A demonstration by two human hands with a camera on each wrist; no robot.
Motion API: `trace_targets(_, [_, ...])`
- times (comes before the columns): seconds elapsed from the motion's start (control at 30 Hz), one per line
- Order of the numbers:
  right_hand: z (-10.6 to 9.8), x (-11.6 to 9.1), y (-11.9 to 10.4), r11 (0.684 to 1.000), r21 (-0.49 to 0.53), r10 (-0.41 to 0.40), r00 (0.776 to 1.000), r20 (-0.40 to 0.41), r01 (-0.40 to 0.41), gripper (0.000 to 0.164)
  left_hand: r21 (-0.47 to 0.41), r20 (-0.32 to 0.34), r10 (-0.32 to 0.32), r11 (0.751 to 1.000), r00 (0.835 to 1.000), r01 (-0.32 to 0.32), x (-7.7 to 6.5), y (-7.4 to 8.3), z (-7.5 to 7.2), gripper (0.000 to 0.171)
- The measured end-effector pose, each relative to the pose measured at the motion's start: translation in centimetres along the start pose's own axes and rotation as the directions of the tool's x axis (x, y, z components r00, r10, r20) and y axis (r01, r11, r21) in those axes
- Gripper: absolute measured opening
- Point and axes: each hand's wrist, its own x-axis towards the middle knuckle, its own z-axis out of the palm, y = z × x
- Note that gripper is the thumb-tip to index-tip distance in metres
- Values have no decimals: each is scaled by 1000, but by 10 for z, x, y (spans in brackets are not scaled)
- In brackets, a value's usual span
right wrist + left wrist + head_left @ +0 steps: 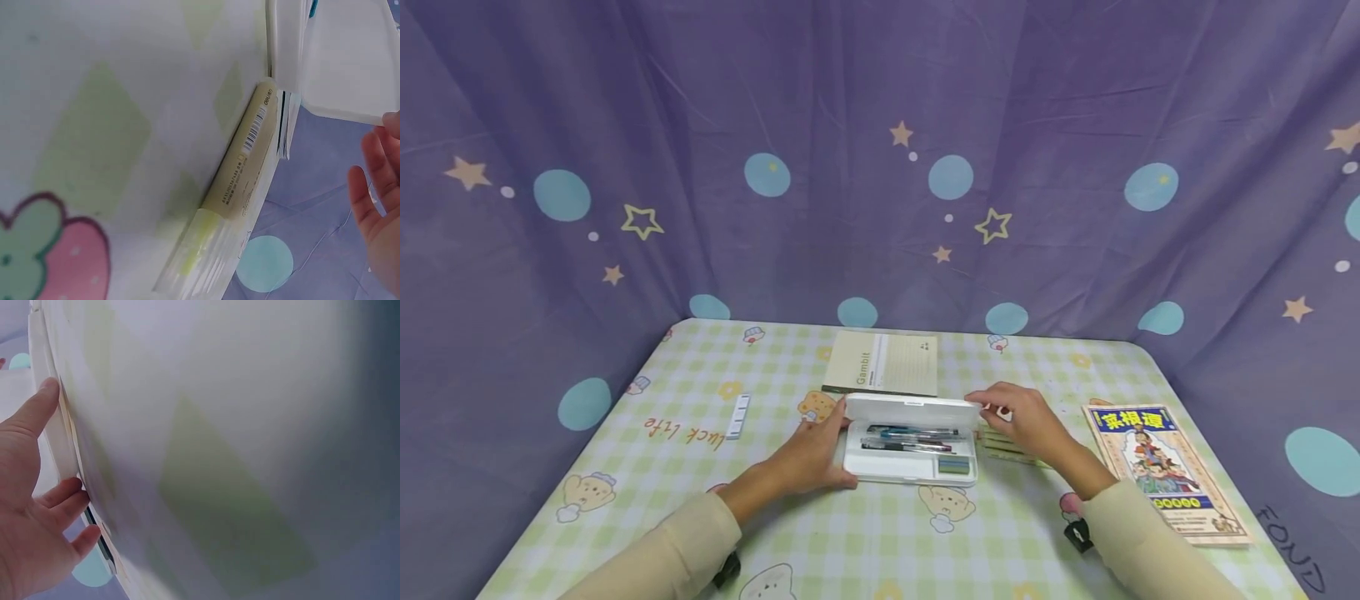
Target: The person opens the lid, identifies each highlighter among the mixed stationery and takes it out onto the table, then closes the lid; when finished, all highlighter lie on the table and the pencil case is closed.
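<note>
A white pencil case (911,467) lies on the table with its lid (917,410) raised. Inside it are several pens (910,435) and a small green-and-blue block (953,464) in the front right compartment. My left hand (808,454) grips the left end of the case, thumb at the front corner and fingers toward the back. At the lid's right corner, my right hand (1022,415) pinches the edge between thumb and fingertips; the right wrist view shows this lid edge too. Below that hand lie several pale yellow-green markers (1009,446), one with a clear cap.
Behind the case lies a cream notebook (883,362) marked "Gambit". To the right is a comic-style book (1157,471), and to the left a small white-and-grey strip (738,416). A green checked cloth (647,467) covers the table; a purple curtain (880,250) hangs behind.
</note>
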Motion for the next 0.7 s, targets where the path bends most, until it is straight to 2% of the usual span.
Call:
trace_targets(0.17, [-3,-7,-6,999,32,-3,1000,26,2,28,18,-46,3,1000,999,-3,-4,2,-1,124])
trace_targets(0.37, [-6,-14,-14,998,51,43,993,107,-49,21,19,-107,77,997,991,-75,-11,1,-4,109])
trace_targets(0.57, [-7,-21,-20,999,16,39,984,172,-43,20,-18,-71,114,993,991,-116,-17,1,-16,77])
trace_targets(0.7, [-5,-25,-23,1000,1,23,974,226,-24,23,-9,-51,135,991,990,-136,-19,2,-20,62])
